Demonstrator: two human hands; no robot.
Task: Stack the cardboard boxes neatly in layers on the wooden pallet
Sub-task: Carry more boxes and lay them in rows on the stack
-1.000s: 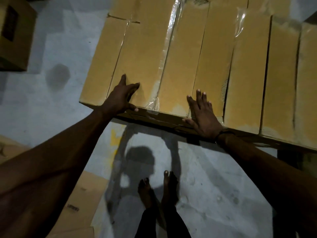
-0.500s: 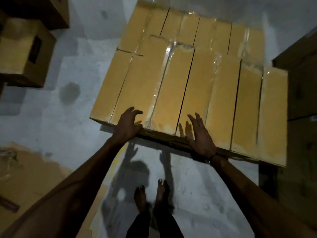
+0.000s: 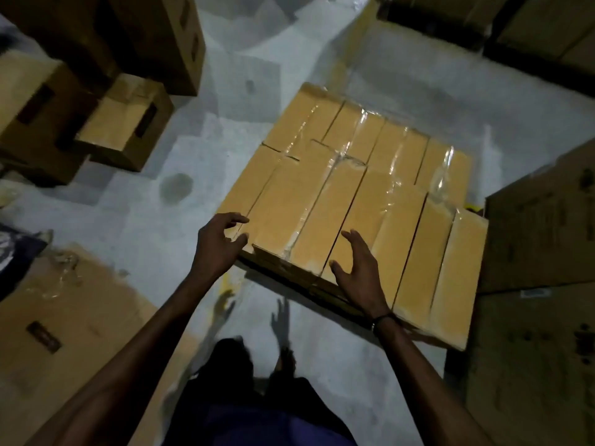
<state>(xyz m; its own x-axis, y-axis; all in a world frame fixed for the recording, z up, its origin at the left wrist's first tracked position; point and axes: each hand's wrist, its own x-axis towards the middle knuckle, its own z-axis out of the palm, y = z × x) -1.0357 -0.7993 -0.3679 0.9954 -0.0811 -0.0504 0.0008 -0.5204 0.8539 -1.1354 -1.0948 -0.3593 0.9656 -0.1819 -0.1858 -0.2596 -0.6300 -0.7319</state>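
Boxes: a flat layer of long cardboard boxes [image 3: 351, 217] fills the centre and right of the frame, packed side by side with shiny tape over the seams.
My left hand [image 3: 215, 249]: fingers spread and loosely bent, holding nothing, at the lower left corner of the layer; I cannot tell if the fingertips touch it.
My right hand [image 3: 360, 272]: spread wide, holding nothing, over the near edge of the layer, right of my left hand.
Loose boxes [image 3: 125, 123]: upper left of the frame, well apart from the layer.
Floor [image 3: 138, 220]: pale concrete.
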